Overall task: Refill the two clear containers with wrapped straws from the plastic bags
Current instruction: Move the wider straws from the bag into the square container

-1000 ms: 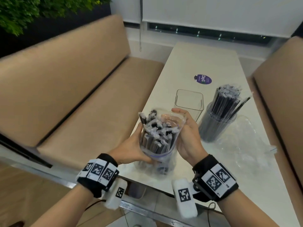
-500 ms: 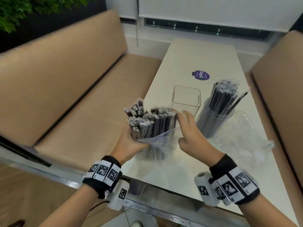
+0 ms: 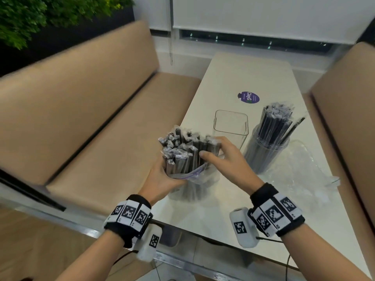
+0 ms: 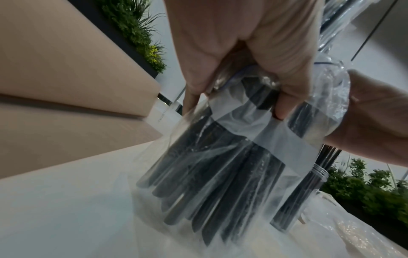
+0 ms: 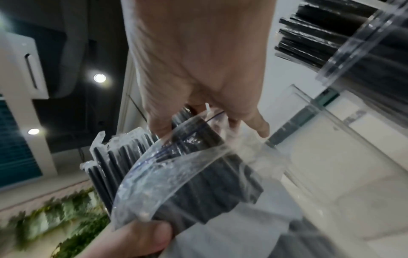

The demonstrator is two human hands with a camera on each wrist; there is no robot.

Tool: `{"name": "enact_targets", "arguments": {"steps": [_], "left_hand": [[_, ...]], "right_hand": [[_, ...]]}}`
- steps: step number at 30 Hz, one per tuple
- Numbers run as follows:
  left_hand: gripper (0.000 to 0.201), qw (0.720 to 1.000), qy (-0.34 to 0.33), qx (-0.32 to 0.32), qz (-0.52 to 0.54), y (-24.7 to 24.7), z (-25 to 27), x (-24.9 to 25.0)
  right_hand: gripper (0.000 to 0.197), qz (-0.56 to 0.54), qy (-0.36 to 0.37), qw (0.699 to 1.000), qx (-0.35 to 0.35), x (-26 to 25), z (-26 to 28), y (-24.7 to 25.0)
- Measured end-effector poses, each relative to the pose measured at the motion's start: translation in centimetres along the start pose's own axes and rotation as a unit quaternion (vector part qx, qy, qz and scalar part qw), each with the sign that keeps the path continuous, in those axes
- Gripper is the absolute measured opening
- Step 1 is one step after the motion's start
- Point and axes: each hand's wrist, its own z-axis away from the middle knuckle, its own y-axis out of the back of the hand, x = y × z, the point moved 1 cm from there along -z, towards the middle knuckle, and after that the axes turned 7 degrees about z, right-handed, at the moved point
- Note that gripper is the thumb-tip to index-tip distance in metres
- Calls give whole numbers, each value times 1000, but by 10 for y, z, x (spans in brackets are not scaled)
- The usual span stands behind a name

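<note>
Left hand (image 3: 162, 177) clamped round bag (image 3: 194, 179) of light, slippery straws (image 3: 182, 151); right hand (image 3: 225, 159) pinched bundle top beside empty container (image 3: 231, 126).

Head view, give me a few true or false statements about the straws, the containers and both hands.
1. The square clear container is empty. True.
2. The round clear container holds no straws. False: it is packed with black wrapped straws.
3. The left hand grips the plastic bag round the straw bundle. True.
4. The right hand rests flat on the table. False: its fingers are at the bundle's top.
5. An empty plastic bag lies right of the round container. True.
</note>
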Motion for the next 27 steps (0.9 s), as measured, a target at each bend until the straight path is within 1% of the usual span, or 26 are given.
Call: {"name": "enact_targets", "arguments": {"steps": [2, 5, 6, 8, 10, 13, 15, 16, 17, 20, 22, 24, 27], "left_hand": [[80, 1000, -2, -11, 0, -1, -2, 3], [77, 1000, -4, -23, -3, -6, -3, 11], [76, 1000, -9, -27, 0, -8, -4, 13], [75, 999, -14, -32, 7, -11, -6, 20], [74, 999, -16, -42, 11, -11, -7, 24], [76, 999, -13, -50, -16, -11, -7, 21], [73, 998, -1, -40, -41, -10, -7, 14], [70, 998, 8, -34, -53, -9, -7, 11], [68, 998, 18, -28, -61, -7, -8, 9], [59, 995, 52, -13, -85, 2, -12, 6], [57, 993, 58, -13, -103, 4, -16, 8], [56, 993, 50, -17, -109, 2, -20, 13], [46, 993, 57, -18, -98, -2, -27, 18]], "right_hand": [[24, 44, 16, 999, -9, -3, -4, 6], [36, 136, 39, 989, -52, -4, -14, 10], [32, 147, 39, 986, -67, -4, -17, 10], [17, 102, 35, 990, -95, -5, -19, 9], [20, 23, 26, 992, -120, -3, -17, 8], [19, 1, 10, 991, -130, 2, -15, 6], [15, -6, -1, 993, -114, 5, -14, 5], [18, -9, -2, 996, -93, 5, -15, 7], [22, -18, -2, 998, -68, 4, -16, 12], [35, -113, -7, 993, 36, -10, -25, 36], [31, -143, 7, 986, 82, -19, -34, 49], [23, -177, 24, 979, 95, -29, -37, 51], [12, -238, 34, 967, 90, -37, -39, 44]]}}
